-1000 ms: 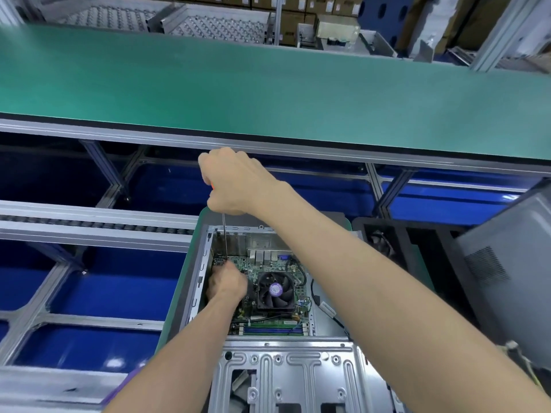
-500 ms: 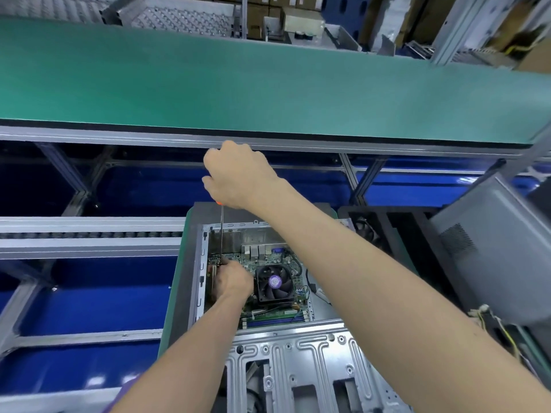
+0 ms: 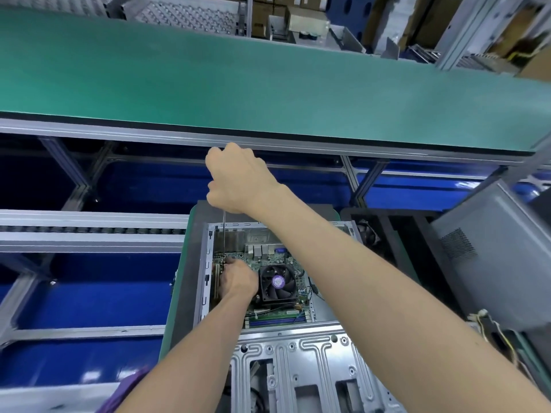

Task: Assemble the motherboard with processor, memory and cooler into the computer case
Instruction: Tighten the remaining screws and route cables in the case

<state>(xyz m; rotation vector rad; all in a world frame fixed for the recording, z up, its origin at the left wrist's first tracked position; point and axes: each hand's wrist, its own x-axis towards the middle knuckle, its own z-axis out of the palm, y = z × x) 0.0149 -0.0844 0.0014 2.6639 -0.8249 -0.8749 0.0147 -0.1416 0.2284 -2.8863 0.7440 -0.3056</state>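
Right hand: the right hand [image 3: 238,181] was fisted around the handle of a thin steel-shafted screwdriver [image 3: 224,234], held upright.
Left hand: the left hand [image 3: 238,278], fingers curled, rested on the green motherboard [image 3: 268,257] at the screwdriver tip; whether it pinched anything could not be told.
Motherboard: lay inside the open grey metal computer case [image 3: 205,263], its black fan cooler [image 3: 278,283] just beside the left hand.

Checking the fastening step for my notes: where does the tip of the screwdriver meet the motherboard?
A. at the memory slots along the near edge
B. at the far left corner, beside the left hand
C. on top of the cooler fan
B: the screwdriver shaft drops from the right hand to the motherboard's far left corner, beside the left hand, left of the cooler fan.
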